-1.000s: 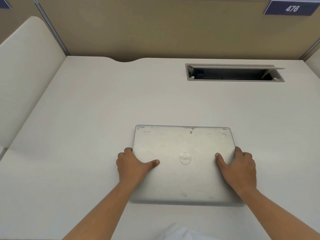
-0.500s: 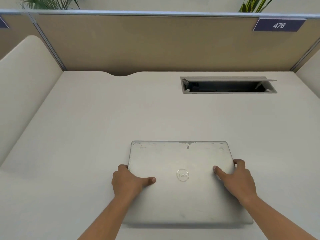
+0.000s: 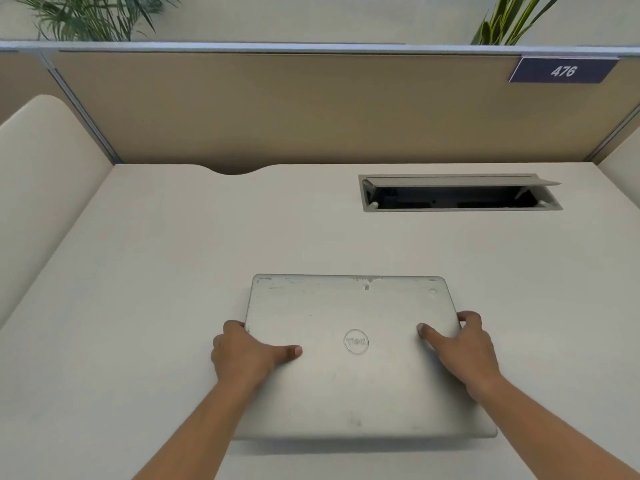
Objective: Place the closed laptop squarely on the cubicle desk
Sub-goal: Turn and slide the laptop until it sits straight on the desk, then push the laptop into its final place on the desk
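Left grip (image 3: pixel 247 355) and right grip (image 3: pixel 462 344): each clasps a short side of the closed laptop (image 3: pixel 349 362), thumbs on lid. Laptop between them, long axis crosswise, equally near both; near edge apparently raised off tabletop (image 3: pixel 138 271).

One laptop (image 3: pixel 349 355), two hands, left (image 3: pixel 247 355) and right (image 3: pixel 462 348), one desk (image 3: pixel 138 271), one cable hatch (image 3: pixel 460 194), one number plate (image 3: pixel 562 70) and two plants, upper left (image 3: pixel 90 15) and upper right (image 3: pixel 512 19), are counted.

Closed silver laptop (image 3: pixel 356 355), lid up, round logo at center, scuffed paint along the 12 o'clock edge. Lid edges run parallel to the desk (image 3: pixel 156 289) edges. It sits at my 12 o'clock, near the front. Shadow under the 6 o'clock edge; can't tell if it's flat.
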`<state>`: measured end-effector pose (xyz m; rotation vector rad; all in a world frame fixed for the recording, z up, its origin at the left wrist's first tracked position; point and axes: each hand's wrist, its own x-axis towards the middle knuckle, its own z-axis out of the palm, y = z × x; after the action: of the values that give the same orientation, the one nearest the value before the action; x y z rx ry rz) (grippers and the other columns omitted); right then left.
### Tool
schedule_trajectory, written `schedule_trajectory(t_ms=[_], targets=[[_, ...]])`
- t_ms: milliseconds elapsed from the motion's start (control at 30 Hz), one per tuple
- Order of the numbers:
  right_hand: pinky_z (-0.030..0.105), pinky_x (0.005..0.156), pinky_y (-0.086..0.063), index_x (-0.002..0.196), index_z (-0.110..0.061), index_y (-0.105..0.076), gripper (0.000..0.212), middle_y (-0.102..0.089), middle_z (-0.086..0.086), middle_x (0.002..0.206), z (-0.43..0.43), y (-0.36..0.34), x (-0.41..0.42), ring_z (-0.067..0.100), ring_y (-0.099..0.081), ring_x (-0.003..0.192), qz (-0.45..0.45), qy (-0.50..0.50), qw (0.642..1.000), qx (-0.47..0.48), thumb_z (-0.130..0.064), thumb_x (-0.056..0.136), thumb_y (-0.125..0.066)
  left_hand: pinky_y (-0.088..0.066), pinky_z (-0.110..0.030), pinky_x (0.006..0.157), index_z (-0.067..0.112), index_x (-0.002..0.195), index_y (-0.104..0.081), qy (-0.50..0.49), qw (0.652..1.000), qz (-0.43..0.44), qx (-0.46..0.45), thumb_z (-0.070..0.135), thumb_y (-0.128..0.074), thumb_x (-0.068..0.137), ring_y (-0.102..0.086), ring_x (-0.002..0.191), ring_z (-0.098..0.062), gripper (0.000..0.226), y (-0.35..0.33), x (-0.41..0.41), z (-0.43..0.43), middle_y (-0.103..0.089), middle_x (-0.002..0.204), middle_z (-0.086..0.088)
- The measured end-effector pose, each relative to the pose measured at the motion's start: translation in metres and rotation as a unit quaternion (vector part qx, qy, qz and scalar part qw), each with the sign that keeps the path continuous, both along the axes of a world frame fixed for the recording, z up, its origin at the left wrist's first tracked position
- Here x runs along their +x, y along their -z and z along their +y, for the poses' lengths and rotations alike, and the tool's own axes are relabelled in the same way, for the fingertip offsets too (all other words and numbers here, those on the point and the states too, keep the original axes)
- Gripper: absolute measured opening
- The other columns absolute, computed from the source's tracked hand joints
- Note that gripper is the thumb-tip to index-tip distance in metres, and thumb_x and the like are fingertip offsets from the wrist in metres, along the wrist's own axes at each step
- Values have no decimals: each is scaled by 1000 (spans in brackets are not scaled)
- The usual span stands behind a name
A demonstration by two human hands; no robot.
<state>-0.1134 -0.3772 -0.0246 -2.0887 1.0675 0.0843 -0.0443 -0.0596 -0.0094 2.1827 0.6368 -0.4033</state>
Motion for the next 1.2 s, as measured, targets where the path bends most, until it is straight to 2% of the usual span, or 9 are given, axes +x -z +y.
schedule_trajectory(t_ms=[233,367,533,600,833,1000,1133,1200], targets=[[49,89,-52,127,-15,-40,83,-57,14,118,-18,-10,88,36,-58,104,-10,-14,1000,-18,-58,65,-75,-54,-48,86,10,109,-47,-9,999,-3,-34,43,-98,24,-57,104,-34,104,-3,82,-18,-58,115,-12],[48,88,-51,123,-15,-41,78,-56,13,116,-23,-11,126,35,-56,103,-4,-15,1000,-18,-58,66,-73,-53,-49,88,10,112,-47,-8,1000,-1,-26,45,-97,27,-55,107,-35,105,-3,119,-25,-56,118,-13],[43,87,-49,128,-14,-40,81,-54,16,121,-27,-9,158,37,-53,109,2,-25,999,-24,-57,67,-73,-54,-48,85,8,108,-48,-16,1000,11,-13,44,-98,29,-55,104,-35,99,-2,143,-31,-57,115,-13],[42,85,-49,131,-14,-39,84,-53,17,122,-27,-7,166,37,-52,110,6,-29,999,-28,-57,68,-73,-54,-48,85,7,105,-49,-18,1000,15,-15,43,-98,29,-55,104,-35,97,2,146,-31,-58,114,-13],[52,88,-52,133,-14,-38,86,-51,16,124,-26,1,176,38,-48,115,26,-20,999,-30,-59,68,-72,-54,-45,79,8,105,-49,-10,1000,16,2,46,-97,29,-55,102,-34,98,9,157,-32,-57,115,-13],[53,90,-51,131,-13,-40,83,-51,17,123,-26,8,176,39,-48,115,32,-15,998,-42,-59,68,-72,-52,-44,81,9,109,-48,5,1000,17,26,48,-96,32,-53,107,-35,98,14,161,-35,-55,119,-14],[48,94,-47,132,-10,-42,83,-49,19,126,-28,10,173,41,-48,117,33,-41,996,-73,-60,71,-69,-50,-44,85,9,108,-47,33,997,11,67,54,-92,40,-50,111,-35,93,18,157,-35,-51,119,-14],[46,92,-44,130,-7,-43,81,-50,20,125,-26,9,170,41,-47,117,31,-71,988,-132,-61,74,-65,-47,-43,86,11,106,-45,50,994,-5,98,59,-87,46,-48,113,-35,88,19,153,-38,-48,119,-14]])
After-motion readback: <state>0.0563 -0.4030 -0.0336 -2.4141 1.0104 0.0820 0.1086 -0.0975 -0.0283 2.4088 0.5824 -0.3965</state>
